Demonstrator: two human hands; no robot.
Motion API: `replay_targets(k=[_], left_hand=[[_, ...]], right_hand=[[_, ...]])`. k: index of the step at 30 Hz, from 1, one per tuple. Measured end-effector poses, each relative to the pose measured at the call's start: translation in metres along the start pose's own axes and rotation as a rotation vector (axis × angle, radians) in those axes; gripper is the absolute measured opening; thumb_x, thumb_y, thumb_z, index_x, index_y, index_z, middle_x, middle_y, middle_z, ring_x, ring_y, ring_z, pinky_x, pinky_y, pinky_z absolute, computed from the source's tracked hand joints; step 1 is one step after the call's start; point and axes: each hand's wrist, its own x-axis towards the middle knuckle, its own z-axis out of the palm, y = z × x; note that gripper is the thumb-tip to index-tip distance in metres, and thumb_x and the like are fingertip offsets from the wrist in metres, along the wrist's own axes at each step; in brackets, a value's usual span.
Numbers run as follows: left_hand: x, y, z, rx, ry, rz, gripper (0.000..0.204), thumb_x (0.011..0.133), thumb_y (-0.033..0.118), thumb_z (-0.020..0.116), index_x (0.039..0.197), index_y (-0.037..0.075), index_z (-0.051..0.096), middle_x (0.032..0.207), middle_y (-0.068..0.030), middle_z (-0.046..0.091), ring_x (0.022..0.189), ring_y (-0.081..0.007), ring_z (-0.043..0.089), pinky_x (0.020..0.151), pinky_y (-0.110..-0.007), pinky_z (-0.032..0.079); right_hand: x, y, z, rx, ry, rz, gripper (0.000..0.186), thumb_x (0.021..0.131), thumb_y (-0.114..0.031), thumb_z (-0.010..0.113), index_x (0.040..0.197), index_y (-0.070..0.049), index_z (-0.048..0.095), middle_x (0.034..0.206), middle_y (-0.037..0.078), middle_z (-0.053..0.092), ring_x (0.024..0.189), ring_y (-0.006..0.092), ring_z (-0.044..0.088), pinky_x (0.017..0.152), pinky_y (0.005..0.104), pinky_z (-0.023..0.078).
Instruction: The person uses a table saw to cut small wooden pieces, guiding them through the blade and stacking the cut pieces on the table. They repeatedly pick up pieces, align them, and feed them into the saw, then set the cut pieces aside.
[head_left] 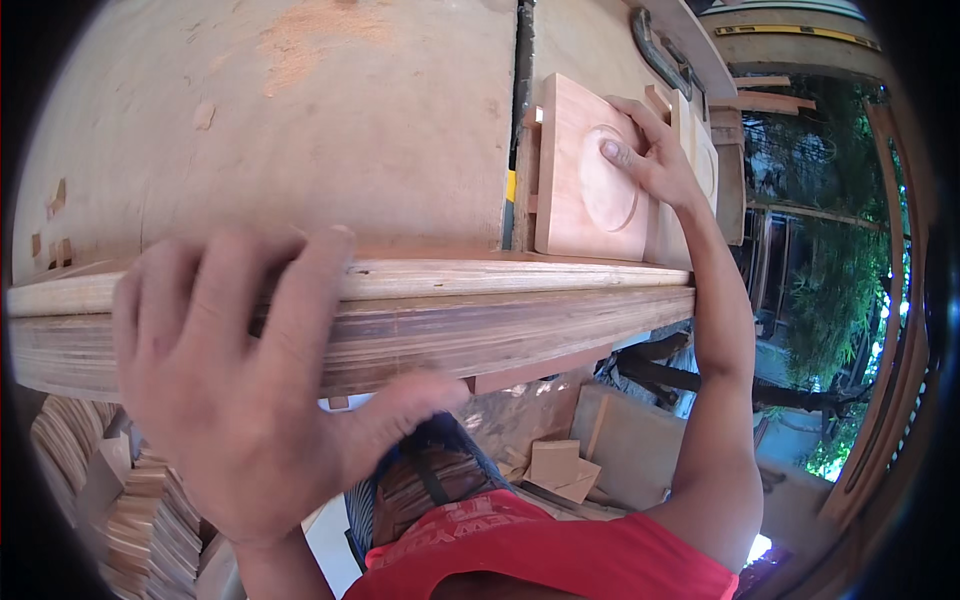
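My left hand (250, 390) is at the front edge of a wooden workbench (400, 180). Its fingers are spread over the thick layered edge and the thumb points out to the right, with nothing held. At the bench's right end, my right hand (655, 160) grips a pale wooden panel (570, 200) with an oval shape on its face. The thumb presses on the oval, while the fingers reach over the panel's right side, their tips partly hidden. A second, similar panel (705, 165) stands just right of it, partly behind my hand and forearm.
Sawdust (310, 40) and small wood scraps (57, 195) lie on the bench. A dark gap crosses its top, left of the panel. A dark curved metal piece (655, 50) lies at the far right. Stacked boards (150, 530) and wood offcuts (560, 470) are below the bench.
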Motion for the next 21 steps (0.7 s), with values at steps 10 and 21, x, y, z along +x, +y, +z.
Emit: replay_targets(k=[10,21], left_hand=[[0.012,-0.002,-0.001,-0.064,-0.103,0.165,0.076,0.058,0.057,0.090,0.106,0.003,0.066,0.095,-0.0111,0.059,0.091,-0.0338,0.058,0.083,-0.046,0.047],[0.017,0.000,-0.010,-0.016,-0.217,0.175,0.072,0.061,0.051,0.091,0.109,0.004,0.065,0.094,-0.0103,0.057,0.089,-0.0326,0.056,0.081,-0.045,0.044]], right_hand=[[0.002,0.012,-0.001,0.026,-0.005,-0.027,0.068,0.091,-0.035,0.084,0.144,0.000,0.060,0.134,0.015,0.068,0.125,0.0250,0.064,0.108,0.0384,0.050],[-0.001,0.005,-0.003,-0.003,-0.040,-0.033,0.075,0.088,-0.044,0.085,0.144,-0.001,0.060,0.138,0.019,0.066,0.130,0.0329,0.063,0.109,0.0437,0.049]])
